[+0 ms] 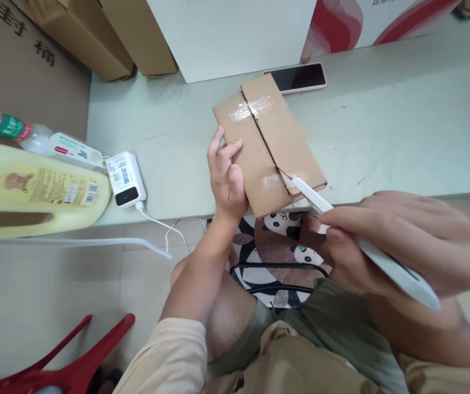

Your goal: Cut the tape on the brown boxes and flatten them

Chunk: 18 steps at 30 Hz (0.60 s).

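A small flat cardboard box [259, 131] lies at the near edge of the pale table [403, 126], its flaps taped at both ends. My left hand [225, 175] rests on the box's left side, fingers curled over the edge and holding it down. My right hand [399, 241] is closed round a white utility knife [383, 257]. The knife's tip touches the seam between the flaps near the box's front end.
A black phone [301, 76] lies behind the box. At the left are a white power bank [125, 178] with a cable, a yellow jug [33, 189] and a plastic bottle [13, 130]. Cardboard boxes [95, 38] stand at the back. A red stool [74, 361] is at lower left.
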Each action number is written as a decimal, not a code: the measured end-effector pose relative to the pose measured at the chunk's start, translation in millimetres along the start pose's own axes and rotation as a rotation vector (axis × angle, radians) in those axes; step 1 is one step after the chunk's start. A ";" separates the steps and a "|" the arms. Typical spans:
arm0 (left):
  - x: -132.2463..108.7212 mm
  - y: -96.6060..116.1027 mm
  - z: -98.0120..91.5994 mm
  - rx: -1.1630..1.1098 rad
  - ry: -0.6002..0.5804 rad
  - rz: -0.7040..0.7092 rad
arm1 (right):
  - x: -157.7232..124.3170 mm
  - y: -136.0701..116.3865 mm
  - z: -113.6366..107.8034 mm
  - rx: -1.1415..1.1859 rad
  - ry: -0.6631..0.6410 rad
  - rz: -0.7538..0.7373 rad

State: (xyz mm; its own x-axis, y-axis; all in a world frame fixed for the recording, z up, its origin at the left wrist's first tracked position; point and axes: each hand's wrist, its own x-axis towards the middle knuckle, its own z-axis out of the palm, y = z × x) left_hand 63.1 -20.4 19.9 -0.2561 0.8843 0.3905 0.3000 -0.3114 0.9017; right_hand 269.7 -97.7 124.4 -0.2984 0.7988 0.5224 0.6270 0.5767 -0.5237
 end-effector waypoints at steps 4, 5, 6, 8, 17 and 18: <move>-0.2 -2.0 -0.2 -0.007 -0.003 0.003 | 0.9 -4.1 -0.8 -0.060 -0.012 -0.084; -0.3 -1.9 -0.2 -0.011 -0.008 0.003 | 0.3 -6.9 -1.5 -0.079 -0.033 -0.066; -0.3 -1.5 -0.1 -0.013 -0.013 0.000 | -0.5 -10.1 -2.2 -0.104 -0.046 -0.041; -0.5 -0.5 0.2 -0.016 -0.024 -0.005 | -2.3 -15.8 -3.4 -0.142 -0.043 0.024; -1.3 3.5 1.5 -0.005 -0.012 0.001 | -9.5 -20.4 -0.6 -0.093 -0.024 0.019; -1.4 4.1 1.5 0.002 -0.005 0.001 | -10.1 -20.8 0.3 -0.086 -0.021 0.015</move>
State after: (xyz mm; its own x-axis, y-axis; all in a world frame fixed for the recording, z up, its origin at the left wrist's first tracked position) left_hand 66.1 -22.4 22.8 -0.2511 0.8856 0.3907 0.3019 -0.3119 0.9009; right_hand 259.4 -117.8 129.8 -0.3031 0.8110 0.5004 0.6905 0.5488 -0.4713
